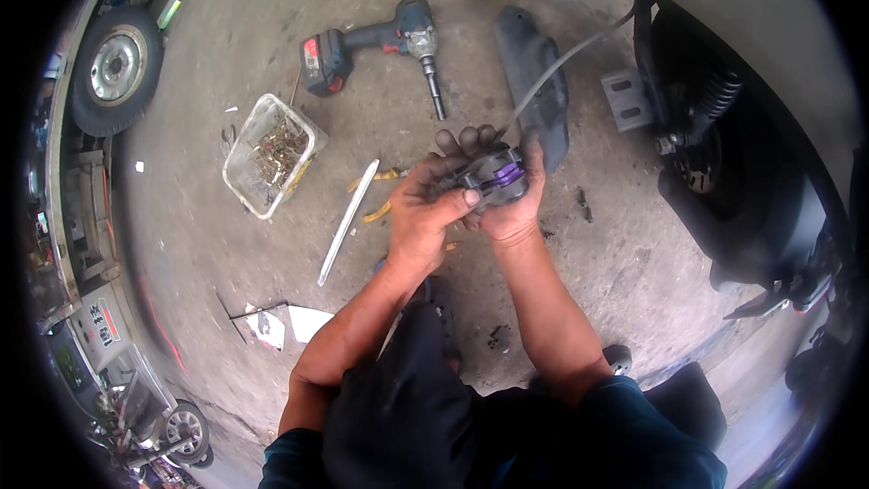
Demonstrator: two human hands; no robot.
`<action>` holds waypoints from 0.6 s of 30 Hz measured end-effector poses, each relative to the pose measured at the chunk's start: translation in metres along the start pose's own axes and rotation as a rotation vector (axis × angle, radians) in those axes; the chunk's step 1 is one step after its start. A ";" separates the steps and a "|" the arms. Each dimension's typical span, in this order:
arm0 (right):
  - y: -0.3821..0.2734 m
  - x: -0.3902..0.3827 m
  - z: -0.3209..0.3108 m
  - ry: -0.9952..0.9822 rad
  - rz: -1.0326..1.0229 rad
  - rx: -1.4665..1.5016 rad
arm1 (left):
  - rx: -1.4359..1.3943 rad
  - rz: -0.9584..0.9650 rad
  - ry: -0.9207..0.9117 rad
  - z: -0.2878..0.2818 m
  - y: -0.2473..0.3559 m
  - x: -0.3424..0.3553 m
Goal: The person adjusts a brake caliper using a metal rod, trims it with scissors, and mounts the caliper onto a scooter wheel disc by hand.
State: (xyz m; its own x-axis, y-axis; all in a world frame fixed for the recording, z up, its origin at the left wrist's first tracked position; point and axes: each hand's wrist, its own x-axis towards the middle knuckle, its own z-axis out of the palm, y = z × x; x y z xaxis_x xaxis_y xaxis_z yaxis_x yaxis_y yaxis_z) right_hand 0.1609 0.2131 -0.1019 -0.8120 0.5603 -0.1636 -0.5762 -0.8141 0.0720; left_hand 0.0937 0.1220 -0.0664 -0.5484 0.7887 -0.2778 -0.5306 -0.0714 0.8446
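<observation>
In front of my knees, both hands hold a dark brake caliper (489, 183) with a purple part on its side. My left hand (424, 217) is closed on its left side, thumb pressed against the near face. From the right and below, my right hand (514, 217) cups it, fingers wrapped around. A grey hose (566, 56) runs from the caliper up to the vehicle on the right. Dark grime covers my fingers. Just left of my left hand lie yellow-handled pliers (378, 211), partly hidden by it, and a long pale strip (348, 222).
A cordless impact wrench (416, 36) lies ahead, beside a black plastic cover (536, 81). The white tub (233, 172) holds small screws. Right stands a vehicle with a coil spring (721, 93) and wheel (747, 190), near a slotted metal bracket (626, 100). A spare tyre (118, 70) is far left.
</observation>
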 end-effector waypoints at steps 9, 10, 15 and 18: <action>-0.043 -0.003 -0.038 0.407 -0.039 -0.101 | 0.517 0.013 0.127 -0.028 -0.026 -0.019; -0.048 -0.004 -0.042 0.407 -0.038 -0.099 | 0.518 0.013 0.128 -0.045 -0.036 -0.026; -0.075 0.000 -0.059 0.480 0.021 -0.208 | 1.481 0.254 0.147 -0.107 -0.051 -0.060; -0.084 -0.003 -0.053 0.444 0.065 -0.297 | 1.606 0.076 0.204 -0.119 -0.056 -0.084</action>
State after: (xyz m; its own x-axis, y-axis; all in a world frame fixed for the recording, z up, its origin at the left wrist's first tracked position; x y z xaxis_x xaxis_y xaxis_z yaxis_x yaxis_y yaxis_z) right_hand 0.2165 0.2721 -0.1594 -0.6908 0.4412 -0.5728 -0.4228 -0.8892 -0.1749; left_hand 0.0927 -0.0123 -0.1451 -0.6822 0.7140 -0.1574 0.6153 0.6769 0.4039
